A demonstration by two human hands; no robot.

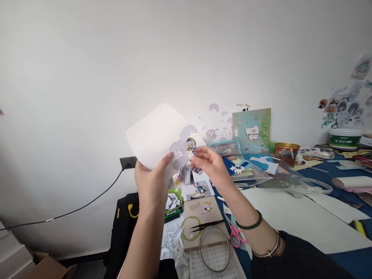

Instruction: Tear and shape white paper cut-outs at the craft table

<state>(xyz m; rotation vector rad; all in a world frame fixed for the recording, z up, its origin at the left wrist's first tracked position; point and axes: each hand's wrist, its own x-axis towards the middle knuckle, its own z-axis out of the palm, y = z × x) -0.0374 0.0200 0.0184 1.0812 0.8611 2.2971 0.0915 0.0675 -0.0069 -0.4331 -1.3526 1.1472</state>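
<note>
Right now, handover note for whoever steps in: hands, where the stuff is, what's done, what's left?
Left hand: raised, gripping the white sticker sheet at its lower edge.
Right hand: fingertips pinching at a sticker on the sheet's right edge.
On the table: black tweezers, pink-handled scissors, wire ring, paper scraps.
Done: several cut-out stickers lie on the card below.
Left: stickers remain on the sheet.

The left hand (151,182) holds a white sticker sheet (158,135) up by its lower edge, while the right hand (210,164) pinches a sticker (194,149) at the sheet's 3 o'clock edge. Tweezers (207,225) and pink scissors (236,234) lie at 6 o'clock on the cluttered worktop (343,259).
</note>
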